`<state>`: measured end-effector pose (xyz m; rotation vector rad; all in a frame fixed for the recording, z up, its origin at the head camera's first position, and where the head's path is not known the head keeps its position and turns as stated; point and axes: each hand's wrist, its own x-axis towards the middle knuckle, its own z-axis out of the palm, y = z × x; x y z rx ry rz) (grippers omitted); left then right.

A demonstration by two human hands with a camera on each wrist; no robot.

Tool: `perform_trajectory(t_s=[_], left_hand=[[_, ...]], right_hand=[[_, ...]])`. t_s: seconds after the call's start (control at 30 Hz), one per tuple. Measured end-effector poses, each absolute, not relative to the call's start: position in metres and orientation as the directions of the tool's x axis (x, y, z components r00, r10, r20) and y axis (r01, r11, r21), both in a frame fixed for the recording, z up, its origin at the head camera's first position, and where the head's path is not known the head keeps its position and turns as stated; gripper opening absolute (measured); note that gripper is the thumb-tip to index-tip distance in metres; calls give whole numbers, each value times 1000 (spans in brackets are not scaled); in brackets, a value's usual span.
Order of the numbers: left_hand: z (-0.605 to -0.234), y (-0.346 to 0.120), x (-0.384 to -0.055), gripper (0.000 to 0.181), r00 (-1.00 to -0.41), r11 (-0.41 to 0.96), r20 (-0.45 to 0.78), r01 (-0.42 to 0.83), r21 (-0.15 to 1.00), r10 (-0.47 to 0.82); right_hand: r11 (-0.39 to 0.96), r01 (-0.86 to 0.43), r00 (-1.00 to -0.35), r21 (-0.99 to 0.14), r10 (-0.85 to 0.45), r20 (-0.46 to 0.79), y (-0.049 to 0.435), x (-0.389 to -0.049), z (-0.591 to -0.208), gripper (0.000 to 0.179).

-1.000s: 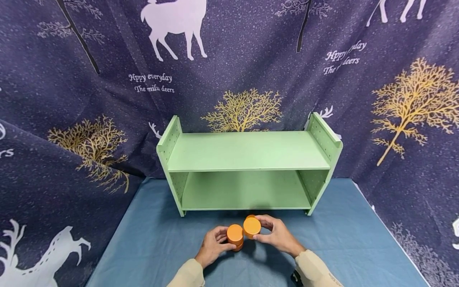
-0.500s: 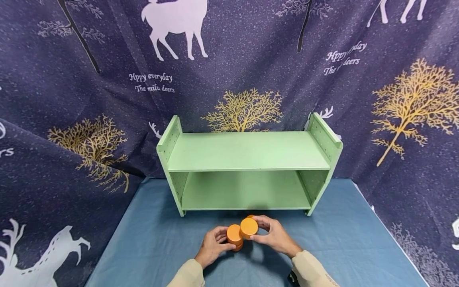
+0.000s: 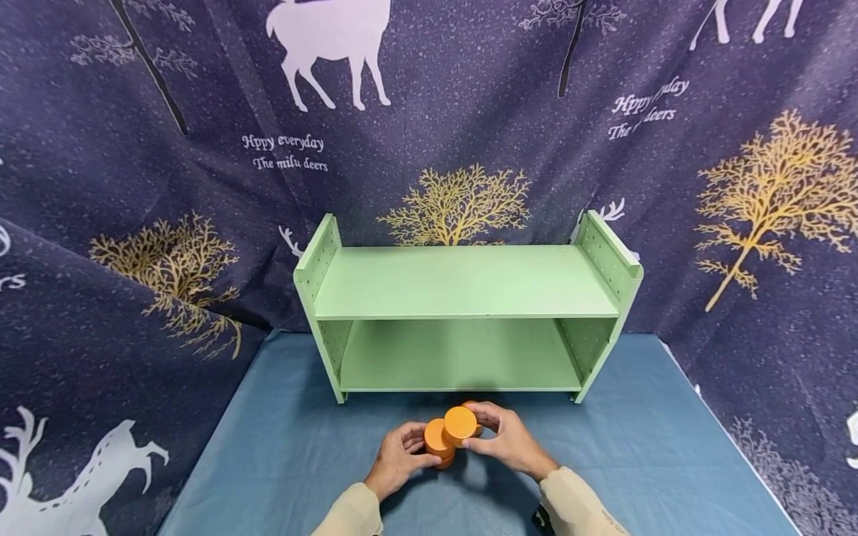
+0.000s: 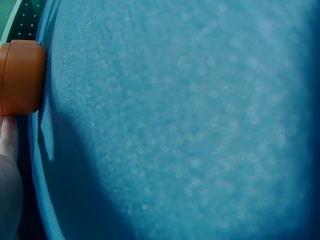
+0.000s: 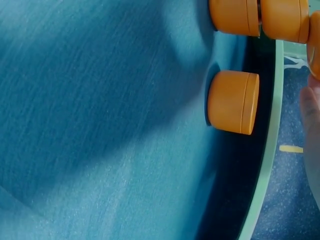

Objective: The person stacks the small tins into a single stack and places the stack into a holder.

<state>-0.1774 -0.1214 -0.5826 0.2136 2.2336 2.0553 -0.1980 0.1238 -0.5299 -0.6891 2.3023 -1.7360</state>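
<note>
In the head view, my left hand holds a stack of two round orange jars between fingers and thumb. My right hand pinches another orange jar, its lid facing up, over the right edge of the stack. The right wrist view shows the stack's lower jar and upper jar, with part of the held jar above them. A separate orange jar stands on the cloth, mostly hidden in the head view. One jar appears at the left wrist view's edge.
Behind the hands stands a light green two-tier shelf with raised, perforated sides. Blue cloth covers the table. A dark curtain printed with deer and trees hangs behind and on both sides.
My right hand has moved left with its jar, from beside the stack to overlapping its right edge. My left hand has stayed in place at the stack.
</note>
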Motion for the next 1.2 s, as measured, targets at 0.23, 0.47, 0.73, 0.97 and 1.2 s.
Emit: perform_trajectory(t_s=[0.23,0.47,0.73,0.97,1.2], left_hand=[[-584,-122,-178,55,-985,72,27,40,997,173],[-583,-122,-178,55,-985,69,23,35,997,170],[-583,-121,-177,55,-984,81,21,36,996,174],[-583,-122,-178,55,-984,74,22,35,997,179],[-582,-122,-178,55,-984,71,18,31,997,180]], right_hand=[[206,-245,-884,-947,-449,131,119,-197,-531,55],[198,-252,-886,-947,-440,144,117,-196,-534,60],[180,-256,-885,-950,-439,156,113,-195,-537,60],[153,-242,-888,-958,-433,155,109,-193,-534,56],[155,-239,-890,-959,-429,153,106,-192,-534,56]])
